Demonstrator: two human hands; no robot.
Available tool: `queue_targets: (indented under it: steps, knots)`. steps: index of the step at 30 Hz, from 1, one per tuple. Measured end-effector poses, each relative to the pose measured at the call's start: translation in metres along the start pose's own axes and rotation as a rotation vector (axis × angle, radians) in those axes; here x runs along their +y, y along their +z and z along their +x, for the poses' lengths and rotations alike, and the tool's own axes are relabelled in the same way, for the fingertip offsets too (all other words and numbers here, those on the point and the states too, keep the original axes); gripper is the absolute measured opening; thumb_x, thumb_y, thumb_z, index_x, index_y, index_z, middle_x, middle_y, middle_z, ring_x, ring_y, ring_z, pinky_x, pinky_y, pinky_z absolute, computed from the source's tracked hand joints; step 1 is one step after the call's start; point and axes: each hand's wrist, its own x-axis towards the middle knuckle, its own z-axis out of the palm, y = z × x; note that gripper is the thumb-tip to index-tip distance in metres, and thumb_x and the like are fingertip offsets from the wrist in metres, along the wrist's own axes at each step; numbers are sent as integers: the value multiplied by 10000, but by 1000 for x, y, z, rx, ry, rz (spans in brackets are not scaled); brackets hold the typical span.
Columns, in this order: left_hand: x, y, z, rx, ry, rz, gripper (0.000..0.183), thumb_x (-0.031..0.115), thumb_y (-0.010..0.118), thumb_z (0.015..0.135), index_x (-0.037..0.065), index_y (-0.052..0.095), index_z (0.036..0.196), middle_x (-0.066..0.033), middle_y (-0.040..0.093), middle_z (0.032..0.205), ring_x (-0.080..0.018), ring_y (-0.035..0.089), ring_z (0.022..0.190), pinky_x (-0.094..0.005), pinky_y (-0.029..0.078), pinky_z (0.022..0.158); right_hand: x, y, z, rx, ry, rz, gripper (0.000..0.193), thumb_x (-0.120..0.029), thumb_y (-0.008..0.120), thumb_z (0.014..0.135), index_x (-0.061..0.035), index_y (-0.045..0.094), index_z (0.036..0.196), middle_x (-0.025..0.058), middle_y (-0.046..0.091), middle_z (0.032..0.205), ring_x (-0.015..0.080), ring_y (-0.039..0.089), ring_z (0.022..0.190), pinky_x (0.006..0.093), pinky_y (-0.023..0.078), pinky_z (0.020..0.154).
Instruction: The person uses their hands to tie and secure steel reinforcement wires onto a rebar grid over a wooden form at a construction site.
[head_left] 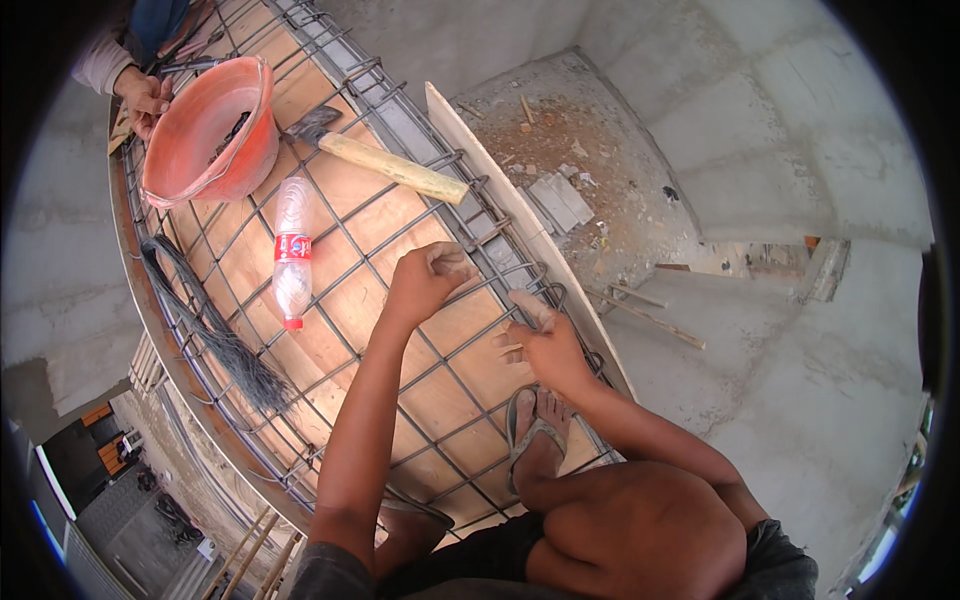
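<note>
My left hand is curled closed over the steel bar grid, close to its right edge; whatever its fingers pinch is hidden. Lower and to the right, my right hand has its thumb and fingers apart beside the bent bar ends along that edge, and I see nothing held in it. A hammer with a pale wooden handle lies across the bars beyond my hands. To the left of them, a clear plastic bottle with a red label and cap rests on the grid. A bundle of thin dark wire lies farther left.
An orange-red bucket with dark pieces inside sits at the far left, with another person's hand by its rim. Plywood lies under the bars. Past the upright board, a debris-strewn floor lies lower. My sandaled foot stands on the grid.
</note>
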Motion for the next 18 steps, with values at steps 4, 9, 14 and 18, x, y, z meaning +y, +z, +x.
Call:
queue_targets:
  steps: [4, 9, 14, 18]
  knots:
    - [2, 4, 10, -77, -77, -93, 401, 132, 778, 878, -88, 676, 1197, -127, 747, 1071, -164, 698, 923, -305, 561, 840, -3, 5, 5, 111, 48, 396, 569, -35, 547, 993, 146, 351, 1496, 190, 647, 1123, 237, 711, 982, 324, 617, 793]
    - [-4, 2, 10, -34, -28, -78, 431, 176, 821, 849, -74, 691, 1175, -139, 749, 1015, -175, 713, 897, -306, 568, 817, -9, 11, 5, 133, -13, 361, 474, -32, 556, 992, 98, 475, 1441, 158, 673, 1112, 218, 706, 981, 318, 596, 804]
    - [3, 4, 6, 32, -2, 26, 449, 180, 854, 808, -48, 700, 1163, -127, 739, 975, -172, 703, 838, -304, 571, 788, -5, 6, 12, 128, -116, 8, 429, -27, 578, 986, 22, 559, 1411, 117, 703, 1114, 173, 701, 984, 294, 560, 792]
    - [12, 7, 5, 70, 22, 62, 455, 165, 866, 785, -30, 701, 1161, -108, 721, 961, -158, 684, 796, -302, 568, 766, -1, 6, 25, 14, -304, -189, 416, 38, 512, 972, 5, 575, 1382, 99, 707, 1079, 157, 701, 956, 273, 553, 768]
